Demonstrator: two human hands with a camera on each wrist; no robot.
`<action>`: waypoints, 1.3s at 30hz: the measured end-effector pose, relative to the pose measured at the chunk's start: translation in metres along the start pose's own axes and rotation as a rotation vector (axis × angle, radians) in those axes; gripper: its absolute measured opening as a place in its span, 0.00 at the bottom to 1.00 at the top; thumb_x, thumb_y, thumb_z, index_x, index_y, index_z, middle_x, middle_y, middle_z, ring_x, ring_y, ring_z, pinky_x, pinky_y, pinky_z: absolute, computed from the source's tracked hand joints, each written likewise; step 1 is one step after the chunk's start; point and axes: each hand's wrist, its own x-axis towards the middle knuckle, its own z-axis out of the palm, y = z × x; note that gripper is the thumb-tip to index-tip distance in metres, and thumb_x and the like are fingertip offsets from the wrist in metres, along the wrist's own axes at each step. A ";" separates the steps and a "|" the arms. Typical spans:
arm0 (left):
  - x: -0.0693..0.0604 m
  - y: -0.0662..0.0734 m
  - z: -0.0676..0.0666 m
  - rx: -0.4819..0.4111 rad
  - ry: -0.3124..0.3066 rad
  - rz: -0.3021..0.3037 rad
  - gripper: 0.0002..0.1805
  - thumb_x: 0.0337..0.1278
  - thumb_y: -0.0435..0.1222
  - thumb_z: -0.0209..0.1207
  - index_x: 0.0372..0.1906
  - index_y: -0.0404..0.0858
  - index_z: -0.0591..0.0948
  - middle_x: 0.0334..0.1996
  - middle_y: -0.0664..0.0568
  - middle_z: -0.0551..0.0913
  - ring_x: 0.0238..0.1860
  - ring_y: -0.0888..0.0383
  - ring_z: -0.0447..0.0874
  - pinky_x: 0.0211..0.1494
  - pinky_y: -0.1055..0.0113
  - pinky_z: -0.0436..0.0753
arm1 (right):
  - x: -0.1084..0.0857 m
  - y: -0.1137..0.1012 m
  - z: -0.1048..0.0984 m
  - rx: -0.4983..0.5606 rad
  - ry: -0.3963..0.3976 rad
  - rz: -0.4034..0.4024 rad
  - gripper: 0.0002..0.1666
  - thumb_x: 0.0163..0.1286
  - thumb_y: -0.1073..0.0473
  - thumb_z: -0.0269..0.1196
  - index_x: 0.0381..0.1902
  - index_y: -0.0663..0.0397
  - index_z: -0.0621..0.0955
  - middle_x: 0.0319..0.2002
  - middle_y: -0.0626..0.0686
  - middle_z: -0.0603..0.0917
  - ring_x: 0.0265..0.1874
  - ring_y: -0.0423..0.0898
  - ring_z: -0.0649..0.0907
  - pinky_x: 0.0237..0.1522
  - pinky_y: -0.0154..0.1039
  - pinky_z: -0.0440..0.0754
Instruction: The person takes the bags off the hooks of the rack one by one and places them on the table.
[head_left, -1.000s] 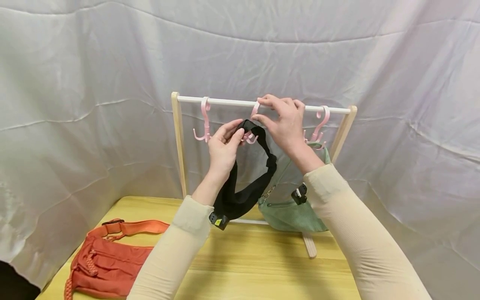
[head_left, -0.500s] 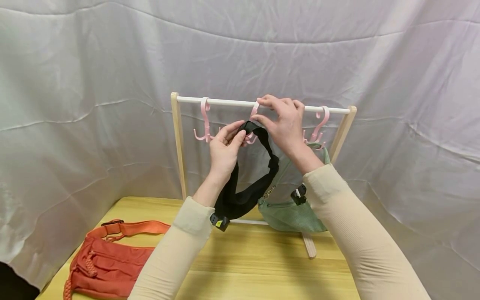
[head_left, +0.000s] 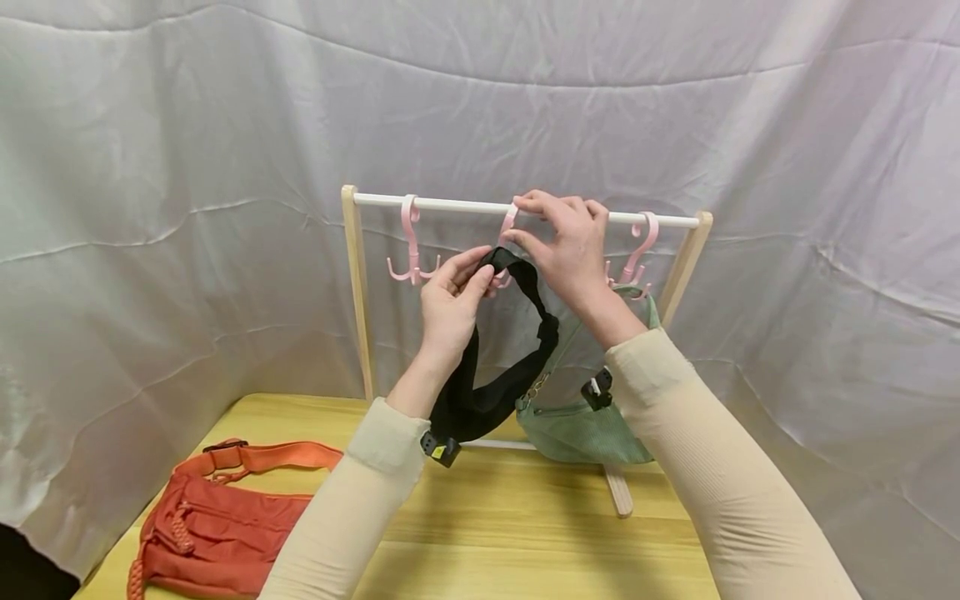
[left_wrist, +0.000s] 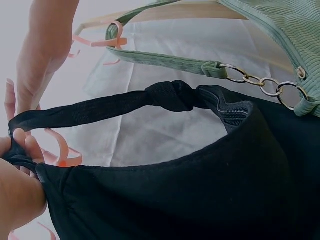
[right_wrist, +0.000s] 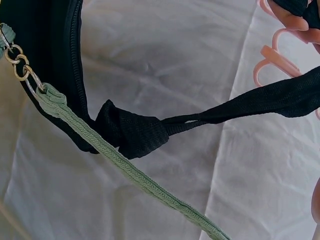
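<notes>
In the head view, my left hand point(head_left: 448, 308) pinches the strap point(head_left: 527, 285) of a black shoulder bag point(head_left: 487, 404) between thumb and fingers. The strap's top lies at the prongs of the middle pink hook point(head_left: 508, 222); whether it sits over a prong is hard to see. My right hand point(head_left: 567, 242) holds that hook's upper curve near the white rail point(head_left: 457, 204). The left wrist view shows the black bag point(left_wrist: 165, 200) hanging below the fingers. A knot point(right_wrist: 137, 134) in its strap appears in the right wrist view.
A green corduroy bag point(head_left: 588, 437) with chain links hangs from the right pink hook point(head_left: 647, 242). Another pink hook point(head_left: 412, 242) hangs on the left. An orange-red bag point(head_left: 232, 533) lies on the wooden table point(head_left: 480, 550) at front left. Grey cloth point(head_left: 480, 100) surrounds the rack.
My left hand has shifted slightly down and right, bringing the black strap's top a little lower along the middle hook. The right hand has stayed in place on the hook.
</notes>
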 end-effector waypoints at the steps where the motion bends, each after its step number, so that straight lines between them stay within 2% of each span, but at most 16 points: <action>1: -0.001 0.000 0.000 0.000 -0.001 0.002 0.16 0.69 0.23 0.61 0.58 0.24 0.82 0.44 0.42 0.88 0.40 0.49 0.88 0.42 0.70 0.87 | 0.000 0.000 0.000 0.000 -0.002 0.001 0.29 0.59 0.49 0.77 0.57 0.53 0.87 0.55 0.50 0.89 0.48 0.52 0.82 0.64 0.55 0.61; 9: -0.006 0.001 -0.003 -0.008 0.008 0.006 0.16 0.69 0.22 0.61 0.59 0.23 0.81 0.44 0.44 0.88 0.35 0.61 0.87 0.41 0.70 0.86 | -0.001 0.001 0.000 -0.005 -0.011 -0.004 0.27 0.62 0.51 0.76 0.58 0.52 0.87 0.56 0.52 0.88 0.49 0.52 0.81 0.64 0.55 0.60; 17: -0.012 -0.001 -0.007 -0.026 0.011 0.002 0.16 0.69 0.21 0.60 0.58 0.21 0.80 0.41 0.50 0.88 0.35 0.61 0.87 0.41 0.70 0.86 | -0.002 0.003 -0.001 -0.025 -0.028 -0.012 0.27 0.64 0.50 0.75 0.60 0.50 0.86 0.57 0.51 0.88 0.49 0.53 0.81 0.65 0.56 0.60; 28: -0.019 0.000 -0.013 -0.022 0.008 -0.010 0.16 0.69 0.23 0.61 0.59 0.23 0.81 0.43 0.47 0.89 0.36 0.61 0.88 0.42 0.70 0.87 | -0.002 0.003 -0.003 -0.033 -0.032 -0.035 0.28 0.64 0.50 0.76 0.61 0.49 0.86 0.59 0.51 0.87 0.48 0.54 0.81 0.65 0.57 0.59; 39: -0.023 0.004 -0.020 -0.040 -0.007 0.001 0.16 0.69 0.21 0.60 0.59 0.22 0.80 0.44 0.50 0.89 0.36 0.60 0.88 0.41 0.70 0.86 | 0.000 0.004 -0.003 -0.034 -0.039 -0.030 0.27 0.65 0.50 0.75 0.61 0.48 0.86 0.59 0.50 0.87 0.48 0.53 0.81 0.65 0.56 0.59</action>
